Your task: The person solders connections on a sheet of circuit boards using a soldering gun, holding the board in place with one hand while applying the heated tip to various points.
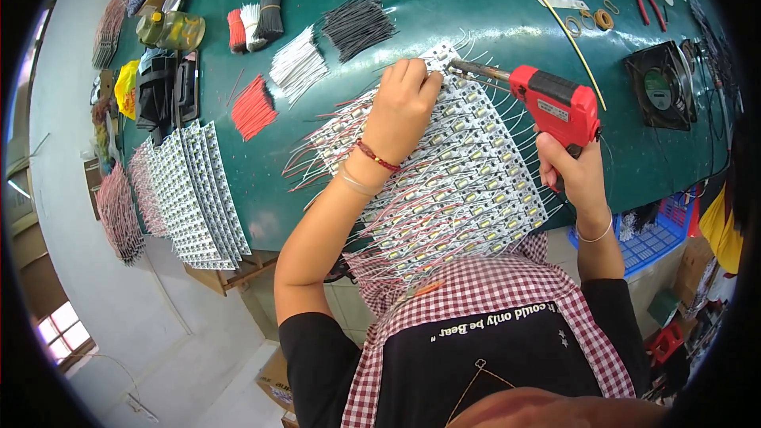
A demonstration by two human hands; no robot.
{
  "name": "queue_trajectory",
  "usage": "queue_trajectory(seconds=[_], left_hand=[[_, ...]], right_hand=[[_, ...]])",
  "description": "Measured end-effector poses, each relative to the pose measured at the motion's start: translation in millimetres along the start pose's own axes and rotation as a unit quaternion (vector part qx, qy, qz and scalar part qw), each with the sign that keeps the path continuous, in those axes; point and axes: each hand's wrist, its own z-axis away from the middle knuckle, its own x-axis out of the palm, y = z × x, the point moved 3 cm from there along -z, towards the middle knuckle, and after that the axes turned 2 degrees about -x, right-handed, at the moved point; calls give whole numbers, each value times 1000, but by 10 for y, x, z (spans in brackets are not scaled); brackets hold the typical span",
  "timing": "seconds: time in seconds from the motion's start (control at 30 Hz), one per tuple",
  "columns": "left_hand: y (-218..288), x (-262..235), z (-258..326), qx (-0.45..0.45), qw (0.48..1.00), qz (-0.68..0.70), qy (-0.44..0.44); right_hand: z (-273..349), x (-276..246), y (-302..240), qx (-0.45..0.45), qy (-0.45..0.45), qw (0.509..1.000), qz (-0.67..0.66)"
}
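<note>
Right hand clenched on red soldering gun, tip at far end of LED strip boards on green mat. Left hand pressing boards flat beside tip. Boards judged light, thin, fragile; hold by edges.

Black short-sleeved top under a red-and-white checked apron. Left wrist: red beaded bracelet and a pale band. Right wrist: one thin pale bangle. Forearms bare.
</note>
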Motion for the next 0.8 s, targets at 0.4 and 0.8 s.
queue_trajectory(seconds=[0.4,0.8], left_hand=[[36,9,-5,2,1000,0,7],[33,4,-36,-3,1000,21,14]], right_hand=[[-3,13,2,13,-13,999,40],[4,-31,22,19,-14,998,59]])
